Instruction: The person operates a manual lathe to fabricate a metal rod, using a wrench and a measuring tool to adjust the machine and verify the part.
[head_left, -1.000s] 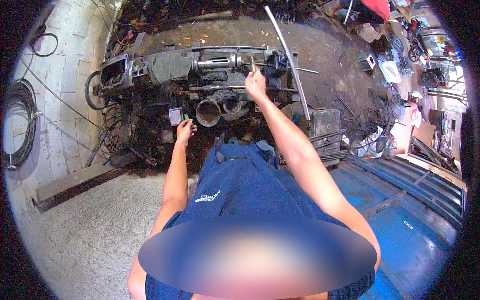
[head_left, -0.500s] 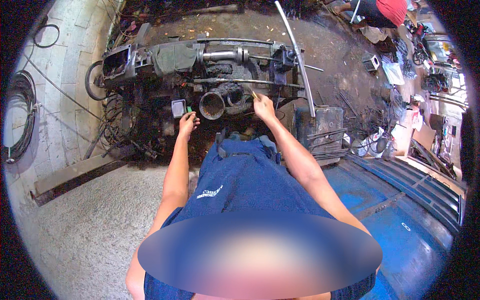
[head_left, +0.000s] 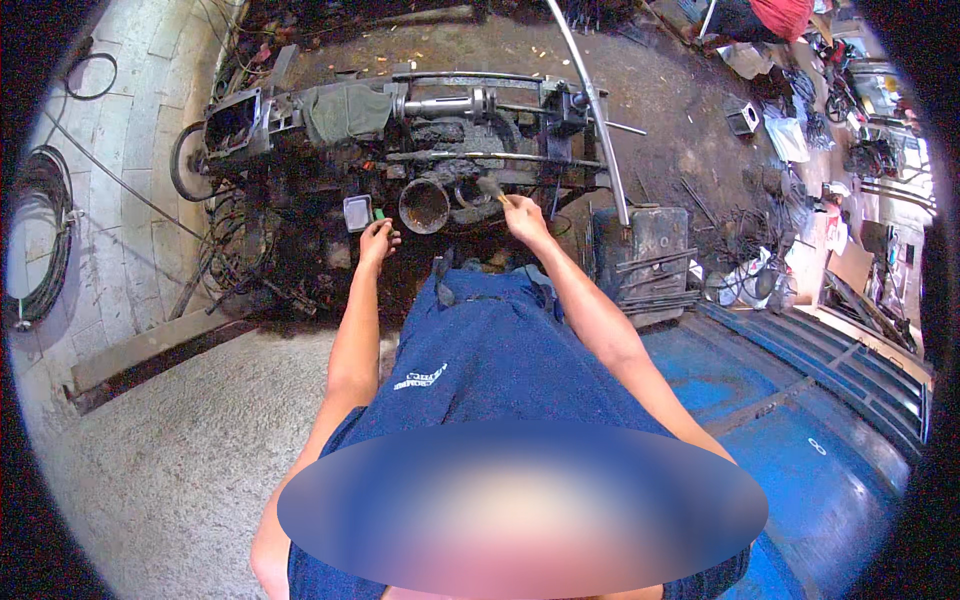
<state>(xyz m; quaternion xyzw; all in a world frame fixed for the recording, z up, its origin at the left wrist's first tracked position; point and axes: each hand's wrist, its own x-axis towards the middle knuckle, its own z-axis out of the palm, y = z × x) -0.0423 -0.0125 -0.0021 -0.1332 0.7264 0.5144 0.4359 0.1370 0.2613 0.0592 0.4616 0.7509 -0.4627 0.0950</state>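
Note:
My right hand [head_left: 525, 219] is closed around a small brush [head_left: 504, 200]; its pale handle shows at my fingers, and its greyish head is blurred near a dark curved part beside the machine. Closed fingers of my left hand [head_left: 377, 241] grip a small green object [head_left: 380, 215], mostly covered by them, so its kind is unclear. Right beside it sits a small whitish square container [head_left: 357, 213]. Between my hands a round, open-mouthed metal vessel [head_left: 423, 207] has brownish contents or a stained inside. Beyond my hands stretches a greasy machine [head_left: 405, 160] with horizontal rods and a shiny shaft [head_left: 445, 106].
A green-grey cloth [head_left: 347, 112] lies over the machine. A long metal pipe [head_left: 592, 105] slants past its right end. Metal rods rest on a dark box [head_left: 642, 245]. Cable coils [head_left: 45, 240] lie at left, blue panels [head_left: 810, 440] at right. A person in red [head_left: 785, 15] is at far right.
The brush in my right hand has swung so its head now shows, pointing away and left. My left hand has barely moved.

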